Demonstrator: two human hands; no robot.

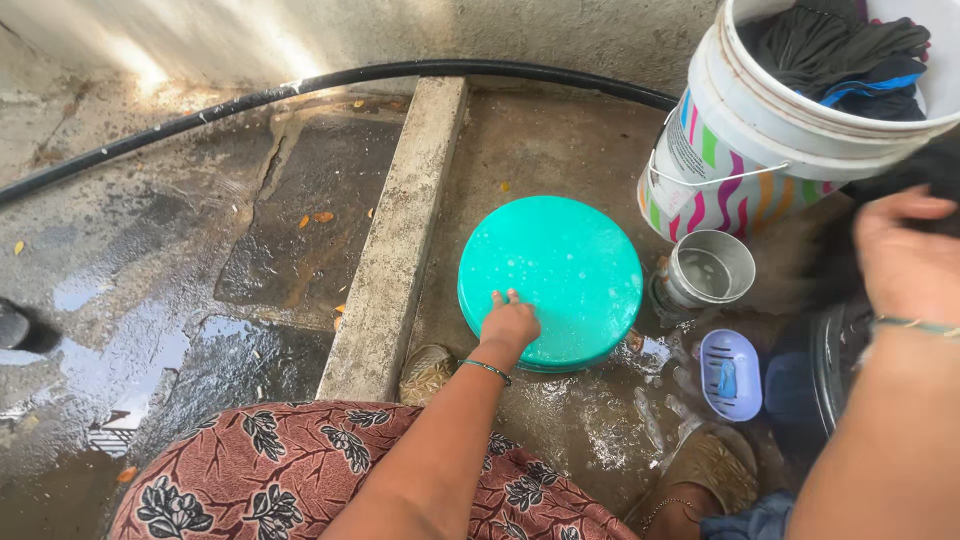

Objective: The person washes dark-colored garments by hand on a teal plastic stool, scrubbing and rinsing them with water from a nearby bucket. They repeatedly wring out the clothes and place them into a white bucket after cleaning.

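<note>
Head view: left hand (510, 322) half-curled, fingertips on teal stool (551, 278); right hand (905, 262) blurred, grip unclear.

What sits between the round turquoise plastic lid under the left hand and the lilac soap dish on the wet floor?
In the head view, a small round steel cup stands on the wet concrete between the turquoise lid and the lilac soap dish, slightly farther back.

This is an outdoor washing spot at a home, a wet yard corner where laundry is done by hand. The rough concrete floor (560, 150) is puddled and soapy, a black hose (250, 100) runs along the plastered wall (300, 30), and a raised concrete curb (400, 240) divides the ground. A striped bucket (740, 170) heaped with dark clothes (840, 50), a steel cup (708, 268), a lilac soap dish (730, 375) and an upturned turquoise tub (555, 275) sit together on the wet floor.
</note>
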